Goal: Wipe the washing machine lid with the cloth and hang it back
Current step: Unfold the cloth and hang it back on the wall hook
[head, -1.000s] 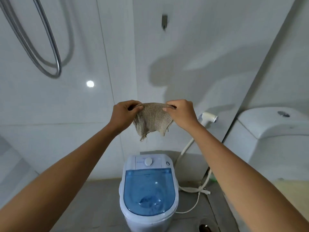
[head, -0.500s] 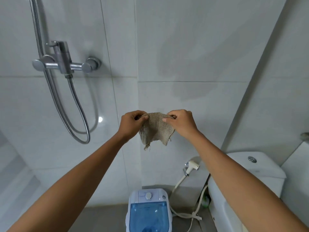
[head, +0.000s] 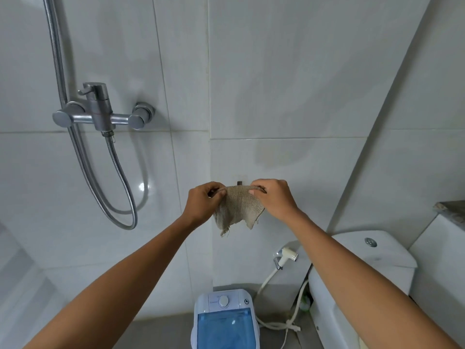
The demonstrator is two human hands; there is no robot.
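A small beige woven cloth (head: pixel 237 209) hangs stretched between my two hands in front of the white tiled wall. My left hand (head: pixel 203 202) pinches its top left corner and my right hand (head: pixel 273 199) pinches its top right corner. Just behind the cloth's top edge a small dark wall hook (head: pixel 239 183) sticks out of the tile. Far below, at the bottom edge of the view, stands the small white washing machine with its blue see-through lid (head: pixel 224 328) closed.
A chrome shower mixer (head: pixel 99 114) with a looping metal hose (head: pixel 123 197) is on the wall to the left. A white toilet cistern (head: pixel 372 255) stands at the right, with a bidet sprayer (head: pixel 285 256) and its white hose beside it.
My view has tilted upward, so the washing machine has dropped to the bottom edge. Both hands have carried the cloth up to the wall hook, which now shows above it.
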